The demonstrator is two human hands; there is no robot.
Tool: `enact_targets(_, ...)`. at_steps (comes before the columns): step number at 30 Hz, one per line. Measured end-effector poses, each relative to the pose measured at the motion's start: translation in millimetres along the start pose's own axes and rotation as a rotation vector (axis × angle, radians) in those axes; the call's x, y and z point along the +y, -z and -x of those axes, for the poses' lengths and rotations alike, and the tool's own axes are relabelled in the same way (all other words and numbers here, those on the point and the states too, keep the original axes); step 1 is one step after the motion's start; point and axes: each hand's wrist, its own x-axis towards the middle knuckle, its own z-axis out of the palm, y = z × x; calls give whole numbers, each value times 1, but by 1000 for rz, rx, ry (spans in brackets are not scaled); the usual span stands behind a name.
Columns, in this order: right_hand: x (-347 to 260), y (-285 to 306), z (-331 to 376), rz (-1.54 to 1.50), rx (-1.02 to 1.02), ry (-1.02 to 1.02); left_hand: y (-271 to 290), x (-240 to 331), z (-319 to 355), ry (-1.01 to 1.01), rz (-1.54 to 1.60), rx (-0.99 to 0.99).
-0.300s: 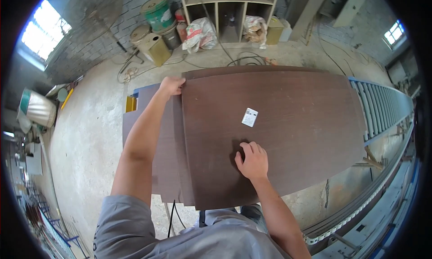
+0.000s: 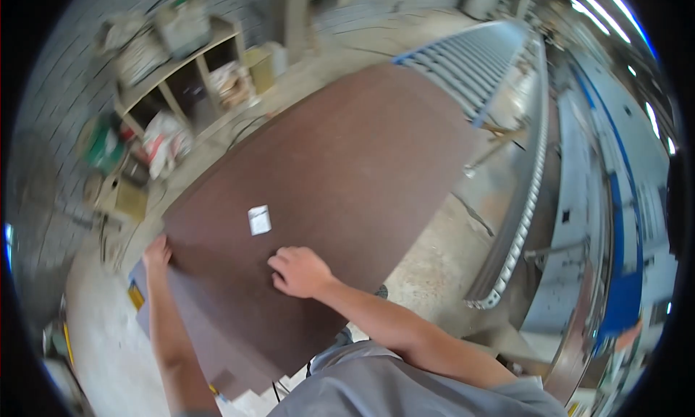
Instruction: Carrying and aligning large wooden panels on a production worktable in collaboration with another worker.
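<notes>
A stack of large dark brown boards [image 2: 347, 149] spreads out in front of me, the lower ones showing past the top one at the near left. My left hand [image 2: 157, 252] is closed on the top board's left edge, close to its far corner. Over the middle of that board is my right hand [image 2: 300, 272], palm down, with its fingers loosely bent and nothing in them. Whether it presses on the surface I cannot tell. A small white card-like piece [image 2: 259, 220] lies on the board just beyond its fingertips.
A blue roller conveyor [image 2: 463, 66] adjoins the far end of the stack. Along the right runs a long metal rail [image 2: 532, 200], with blue-grey machinery beyond it. At the back left are an open shelf [image 2: 170, 98], sacks, a green bucket [image 2: 105, 145] and a yellowish can [image 2: 123, 200].
My view has swung to the right, so the boards appear turned and the machinery shows more. My left hand keeps the edge, and my right hand stays over the top board near the white piece.
</notes>
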Motion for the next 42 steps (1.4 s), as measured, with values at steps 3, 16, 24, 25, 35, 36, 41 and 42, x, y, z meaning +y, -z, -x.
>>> enact_targets(3, 2, -1, 5, 14, 71, 2, -1, -5, 14, -27, -57, 2)
enact_targets(16, -6, 4, 30, 46, 87, 28, -51, 5, 76, -441, -653, 499)
enact_targets(24, -8, 24, 157, 66, -21, 43, -53, -16, 116, -770, -598, 162)
enact_targets(25, -3, 28, 176, 82, 46, 52, -56, -23, 134, -812, -693, 220)
enact_targets(35, 15, 9, 562, -217, 96, -1652, -153, -66, 336, -1391, -1503, 772)
enact_targets(36, 8, 6, 603, -196, 158, -1832, -164, -70, 349, -1365, -1556, 562)
enact_targets(41, -71, 8, 744, -383, 829, -2082, -243, -119, 412, -1330, -1530, -51)
enact_targets(42, -86, 15, 760, -376, 851, -2079, -260, -135, 426, -1306, -1501, -169)
